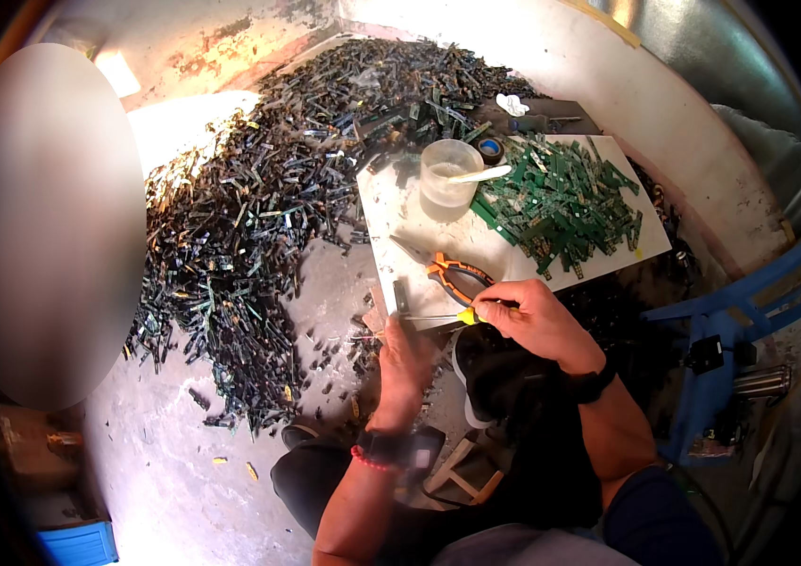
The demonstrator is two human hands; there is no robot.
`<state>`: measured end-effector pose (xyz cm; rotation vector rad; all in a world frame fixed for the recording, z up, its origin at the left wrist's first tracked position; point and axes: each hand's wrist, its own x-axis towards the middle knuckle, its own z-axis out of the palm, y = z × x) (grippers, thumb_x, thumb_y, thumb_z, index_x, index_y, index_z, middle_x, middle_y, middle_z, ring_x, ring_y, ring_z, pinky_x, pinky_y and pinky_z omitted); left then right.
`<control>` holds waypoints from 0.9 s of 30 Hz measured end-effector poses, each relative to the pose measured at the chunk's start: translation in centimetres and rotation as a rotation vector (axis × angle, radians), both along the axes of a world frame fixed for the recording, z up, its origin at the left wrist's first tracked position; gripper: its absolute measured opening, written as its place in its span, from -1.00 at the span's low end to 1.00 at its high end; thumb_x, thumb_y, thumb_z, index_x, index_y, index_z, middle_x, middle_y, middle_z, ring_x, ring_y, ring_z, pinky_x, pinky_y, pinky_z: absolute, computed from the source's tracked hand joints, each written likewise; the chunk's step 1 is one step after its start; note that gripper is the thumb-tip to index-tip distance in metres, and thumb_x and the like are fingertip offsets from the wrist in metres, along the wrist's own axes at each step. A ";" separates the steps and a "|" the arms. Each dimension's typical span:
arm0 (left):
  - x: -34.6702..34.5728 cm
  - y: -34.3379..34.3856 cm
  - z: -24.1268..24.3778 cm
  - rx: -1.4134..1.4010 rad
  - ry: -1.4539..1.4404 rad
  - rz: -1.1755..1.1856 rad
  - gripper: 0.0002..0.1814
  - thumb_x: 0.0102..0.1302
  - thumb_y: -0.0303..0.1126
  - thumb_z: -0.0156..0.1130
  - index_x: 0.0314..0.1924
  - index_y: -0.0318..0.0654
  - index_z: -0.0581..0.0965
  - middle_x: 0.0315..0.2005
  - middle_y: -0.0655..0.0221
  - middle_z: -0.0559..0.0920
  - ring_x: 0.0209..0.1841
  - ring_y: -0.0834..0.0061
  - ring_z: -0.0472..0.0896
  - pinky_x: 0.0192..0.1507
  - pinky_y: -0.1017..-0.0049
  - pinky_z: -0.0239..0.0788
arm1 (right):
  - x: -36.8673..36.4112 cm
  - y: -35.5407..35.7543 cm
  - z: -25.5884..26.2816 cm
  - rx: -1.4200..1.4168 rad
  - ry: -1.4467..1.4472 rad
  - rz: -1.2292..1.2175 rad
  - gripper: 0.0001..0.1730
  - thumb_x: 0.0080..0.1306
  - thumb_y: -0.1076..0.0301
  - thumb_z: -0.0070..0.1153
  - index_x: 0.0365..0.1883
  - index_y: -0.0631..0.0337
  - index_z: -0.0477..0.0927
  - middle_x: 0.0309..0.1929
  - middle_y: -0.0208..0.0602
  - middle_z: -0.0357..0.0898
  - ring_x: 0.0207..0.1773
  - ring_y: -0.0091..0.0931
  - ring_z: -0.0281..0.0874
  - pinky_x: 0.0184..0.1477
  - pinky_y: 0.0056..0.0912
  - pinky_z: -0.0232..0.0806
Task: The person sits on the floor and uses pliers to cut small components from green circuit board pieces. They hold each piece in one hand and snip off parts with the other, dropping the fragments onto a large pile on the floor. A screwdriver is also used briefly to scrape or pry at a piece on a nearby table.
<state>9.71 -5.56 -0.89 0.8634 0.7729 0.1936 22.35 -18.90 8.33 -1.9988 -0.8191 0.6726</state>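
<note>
My right hand [538, 322] is closed around a screwdriver [471, 315] with a yellow and black handle; its thin shaft points left over the board's near edge. At the shaft's tip, my left hand [404, 361] holds or steadies something small at the corner of the white board [520, 262]; blur hides what it is. A small dark strip [400, 296] stands by that corner. Just beyond my right hand lie pliers [443, 265] with orange and black handles. Green circuit board strips [570, 198] are heaped on the board beside a translucent plastic cup [446, 180] with a white stick across its rim.
A large pile of dark electronic strips [245, 240] covers the floor at left and behind. Tape [490, 150], crumpled white tissue [513, 105] and a dark-handled tool [531, 124] lie beyond the cup. A blue plastic stool [715, 382] stands right; a wooden piece [467, 474] is below.
</note>
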 end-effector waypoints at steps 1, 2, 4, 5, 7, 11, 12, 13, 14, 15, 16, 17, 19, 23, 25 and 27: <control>0.0 0.1 -0.3 0.046 -0.013 -0.010 -0.38 0.39 0.31 -0.28 -0.54 -0.06 0.29 -0.81 0.62 0.12 -0.82 0.70 0.01 -0.75 0.61 -0.20 | 0.1 -0.1 -0.2 0.009 0.093 -0.010 -0.74 0.35 0.31 0.10 -0.21 0.41 0.60 -0.55 -0.52 0.44 -0.55 -0.73 0.28 -0.53 -0.63 0.18; 0.0 0.2 -0.8 0.092 -0.027 -0.021 -0.38 0.39 0.31 -0.28 -0.54 -0.06 0.29 -0.82 0.62 0.11 -0.82 0.70 0.01 -0.75 0.61 -0.20 | 0.1 -0.1 -0.2 0.018 0.186 -0.020 -0.72 0.36 0.31 0.09 -0.19 0.41 0.59 -0.54 -0.51 0.44 -0.55 -0.73 0.27 -0.54 -0.63 0.18; 0.0 0.2 -1.0 0.102 -0.042 -0.032 -0.38 0.39 0.31 -0.28 -0.54 -0.06 0.29 -0.82 0.62 0.11 -0.82 0.69 0.01 -0.75 0.61 -0.20 | 0.2 -0.4 -0.4 0.030 0.330 -0.046 -0.70 0.38 0.28 0.07 -0.15 0.42 0.57 -0.52 -0.50 0.43 -0.56 -0.72 0.26 -0.54 -0.64 0.16; -0.1 0.2 -0.9 0.068 -0.044 -0.031 -0.38 0.39 0.31 -0.29 -0.54 -0.05 0.29 -0.82 0.62 0.11 -0.82 0.69 0.01 -0.76 0.61 -0.20 | 0.3 -0.7 -0.9 0.035 0.381 -0.059 -0.68 0.39 0.27 0.06 -0.13 0.43 0.56 -0.51 -0.49 0.43 -0.56 -0.72 0.25 -0.55 -0.65 0.16; -0.2 0.2 -0.7 0.003 -0.051 -0.028 -0.38 0.39 0.31 -0.29 -0.54 -0.05 0.29 -0.82 0.62 0.11 -0.83 0.69 0.02 -0.76 0.61 -0.20 | 0.2 -0.8 -1.4 0.061 0.447 -0.090 -0.66 0.40 0.25 0.05 -0.12 0.43 0.55 -0.55 -0.51 0.38 -0.58 -0.73 0.21 -0.56 -0.65 0.13; -0.3 0.3 -0.4 -0.080 -0.044 -0.023 -0.39 0.40 0.30 -0.30 -0.55 -0.05 0.28 -0.82 0.62 0.11 -0.83 0.69 0.01 -0.77 0.61 -0.20 | -0.3 -0.9 -2.3 0.111 0.463 -0.126 -0.65 0.40 0.23 0.03 -0.13 0.41 0.56 -0.65 -0.56 0.31 -0.62 -0.74 0.18 -0.58 -0.65 0.08; -0.3 0.3 -0.3 -0.090 -0.036 -0.026 -0.39 0.40 0.29 -0.30 -0.55 -0.04 0.27 -0.82 0.62 0.10 -0.84 0.68 0.00 -0.78 0.60 -0.20 | -0.3 -1.0 -2.6 0.116 0.455 -0.130 -0.66 0.41 0.23 0.02 -0.13 0.40 0.56 -0.65 -0.55 0.32 -0.62 -0.74 0.19 -0.58 -0.66 0.08; -0.3 0.2 -0.1 -0.109 -0.041 -0.024 -0.39 0.40 0.29 -0.30 -0.56 -0.04 0.27 -0.83 0.62 0.09 -0.84 0.68 0.00 -0.78 0.60 -0.20 | -0.5 -1.1 -3.0 0.134 0.438 -0.132 -0.66 0.41 0.23 0.01 -0.13 0.39 0.57 -0.65 -0.55 0.32 -0.63 -0.74 0.19 -0.59 -0.66 0.07; -0.3 0.2 0.1 -0.128 -0.046 -0.022 -0.39 0.40 0.29 -0.29 -0.56 -0.04 0.26 -0.83 0.62 0.09 -0.84 0.68 -0.01 -0.78 0.60 -0.20 | -0.7 -1.2 -3.4 0.151 0.420 -0.135 -0.67 0.42 0.23 0.00 -0.12 0.38 0.57 -0.65 -0.55 0.32 -0.63 -0.74 0.18 -0.59 -0.66 0.06; -0.3 0.3 0.2 -0.144 -0.051 -0.017 -0.39 0.40 0.30 -0.28 -0.56 -0.04 0.26 -0.83 0.62 0.08 -0.84 0.68 -0.01 -0.77 0.60 -0.20 | -1.0 -1.2 -3.6 0.172 0.403 -0.134 -0.67 0.42 0.23 -0.01 -0.12 0.37 0.58 -0.65 -0.55 0.32 -0.63 -0.74 0.18 -0.60 -0.66 0.05; -0.3 0.3 0.2 -0.163 -0.060 -0.017 -0.39 0.39 0.30 -0.28 -0.56 -0.04 0.25 -0.83 0.62 0.08 -0.83 0.68 -0.02 -0.77 0.61 -0.21 | -1.3 -1.3 -3.7 0.186 0.372 -0.128 -0.70 0.41 0.27 0.01 -0.12 0.36 0.59 -0.65 -0.47 0.39 -0.62 -0.72 0.25 -0.58 -0.61 0.12; -0.4 0.4 0.1 -0.183 -0.070 -0.018 -0.39 0.39 0.30 -0.27 -0.56 -0.04 0.25 -0.82 0.62 0.07 -0.83 0.68 -0.02 -0.77 0.61 -0.22 | -1.5 -1.4 -3.8 0.194 0.221 -0.099 -0.72 0.39 0.29 0.04 -0.13 0.35 0.59 -0.62 -0.40 0.43 -0.60 -0.67 0.31 -0.55 -0.57 0.17; -0.4 0.5 0.2 -0.210 -0.079 -0.018 -0.39 0.38 0.30 -0.25 -0.56 -0.04 0.25 -0.82 0.63 0.07 -0.83 0.68 -0.04 -0.76 0.61 -0.24 | -1.9 -1.6 -4.0 0.207 -0.078 -0.043 -0.76 0.34 0.34 0.09 -0.14 0.33 0.59 -0.56 -0.26 0.49 -0.55 -0.58 0.42 -0.49 -0.49 0.27; -0.6 0.8 0.7 -0.282 -0.059 -0.013 -0.40 0.36 0.31 -0.21 -0.56 -0.04 0.25 -0.81 0.64 0.05 -0.82 0.69 -0.07 -0.75 0.61 -0.27 | -2.4 -1.4 -4.0 0.292 -0.539 0.077 -0.79 0.26 0.41 0.14 -0.16 0.28 0.60 -0.46 -0.13 0.56 -0.50 -0.33 0.53 -0.44 -0.39 0.35; -0.6 0.8 1.0 -0.312 -0.054 -0.023 -0.40 0.35 0.32 -0.18 -0.56 -0.04 0.26 -0.81 0.64 0.05 -0.81 0.69 -0.08 -0.74 0.61 -0.27 | -2.7 -1.6 -3.7 0.248 -0.494 0.056 -0.79 0.24 0.42 0.15 -0.16 0.25 0.61 -0.41 -0.13 0.59 -0.47 -0.24 0.52 -0.44 -0.35 0.35; -0.6 0.9 1.3 -0.307 -0.062 -0.033 -0.40 0.34 0.32 -0.16 -0.56 -0.04 0.27 -0.81 0.65 0.04 -0.80 0.69 -0.08 -0.74 0.61 -0.26 | -2.7 -1.4 -4.0 0.316 -0.454 0.006 -0.80 0.26 0.39 0.15 -0.17 0.26 0.62 -0.46 -0.15 0.58 -0.54 -0.31 0.49 -0.48 -0.38 0.31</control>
